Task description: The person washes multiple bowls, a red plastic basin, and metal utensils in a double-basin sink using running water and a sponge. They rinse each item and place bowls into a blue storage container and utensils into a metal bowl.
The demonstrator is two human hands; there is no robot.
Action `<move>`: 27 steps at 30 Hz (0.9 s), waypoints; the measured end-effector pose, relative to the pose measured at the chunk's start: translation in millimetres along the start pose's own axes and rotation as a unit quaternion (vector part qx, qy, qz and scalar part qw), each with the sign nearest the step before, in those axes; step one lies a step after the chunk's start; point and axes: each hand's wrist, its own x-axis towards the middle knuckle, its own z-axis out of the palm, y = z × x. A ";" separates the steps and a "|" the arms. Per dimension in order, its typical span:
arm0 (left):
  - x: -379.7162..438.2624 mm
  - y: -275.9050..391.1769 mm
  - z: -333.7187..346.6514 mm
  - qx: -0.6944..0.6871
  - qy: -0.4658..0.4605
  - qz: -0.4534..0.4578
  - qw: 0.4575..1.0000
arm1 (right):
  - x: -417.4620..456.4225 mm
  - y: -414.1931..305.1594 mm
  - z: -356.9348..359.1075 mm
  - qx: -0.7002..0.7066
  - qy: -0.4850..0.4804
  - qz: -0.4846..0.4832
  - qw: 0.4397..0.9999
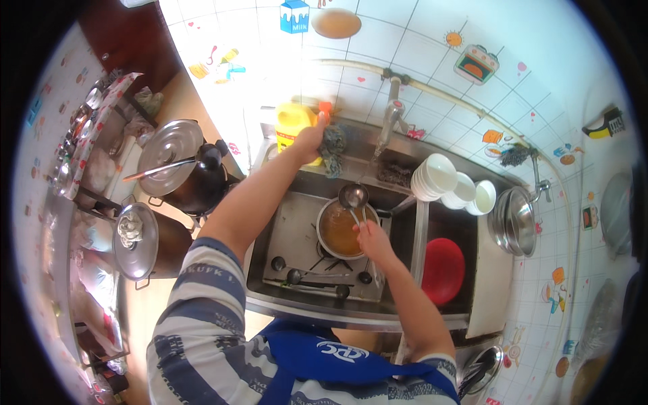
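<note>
My right hand (373, 242) grips the handles of what look like two metal ladles (353, 195), whose bowls are over the back rim of a round pot (338, 229) of brownish liquid. The pot stands in the left basin of a steel sink (298, 208), below a faucet (390, 121) with a thin stream of water. At the back left, my left hand (310, 140) is at the red cap of a yellow plastic jug (293, 119); whether it grips the cap cannot be told. A grey-green cloth (332, 144) hangs beside that hand. Several ladles (294, 276) lie in the basin's front part.
Stacked white bowls (434, 174) stand at the sink's back right, beside nested metal basins (514, 220). A red plastic basin (443, 271) is in the right sink. Dark scouring pads (395, 173) lie on the back ledge. Two large lidded pots (135, 253) stand at left.
</note>
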 end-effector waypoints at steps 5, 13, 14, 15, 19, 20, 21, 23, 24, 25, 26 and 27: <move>-43.5 -72.2 5.8 0.525 -0.182 0.492 0.670 | 17.5 -19.3 -0.5 0.023 -0.028 0.029 0.999; -50.8 -84.0 -0.6 0.687 -0.278 0.367 0.562 | 11.0 -6.6 -4.8 -0.156 0.042 -0.110 0.981; -52.5 -87.0 0.2 0.685 -0.253 0.357 0.582 | 9.4 -6.7 -4.2 -0.178 0.063 -0.128 0.974; -54.3 -90.8 1.7 0.669 -0.205 0.369 0.612 | 8.8 -8.8 -3.9 -0.198 0.086 -0.148 0.965; -65.7 -114.6 6.3 0.593 -0.025 0.346 0.726 | 10.5 -15.4 -3.0 -0.234 0.080 -0.093 0.964; -65.5 -119.0 7.5 0.573 0.015 0.323 0.753 | 11.1 -15.5 -1.8 -0.248 0.083 -0.092 0.961; -59.2 -124.8 -0.1 0.596 0.039 0.300 0.743 | 10.1 -15.7 2.5 -0.259 0.081 -0.094 0.958; -40.2 -132.2 -16.2 0.637 0.091 0.258 0.720 | 10.4 -18.7 6.1 -0.243 0.091 -0.095 0.961; -42.0 -130.8 -9.8 0.605 0.068 0.298 0.735 | 11.1 -14.4 1.6 -0.237 0.104 -0.086 0.962; -51.2 -121.9 0.2 0.571 0.047 0.338 0.747 | 12.6 -8.4 -2.0 -0.226 0.113 -0.092 0.963; -55.9 -117.2 7.4 0.535 0.025 0.376 0.756 | 15.7 0.1 -4.8 -0.216 0.123 -0.097 0.964; -56.4 -116.3 4.2 0.540 -0.004 0.362 0.760 | 15.7 -2.9 -3.1 -0.204 0.125 -0.109 0.965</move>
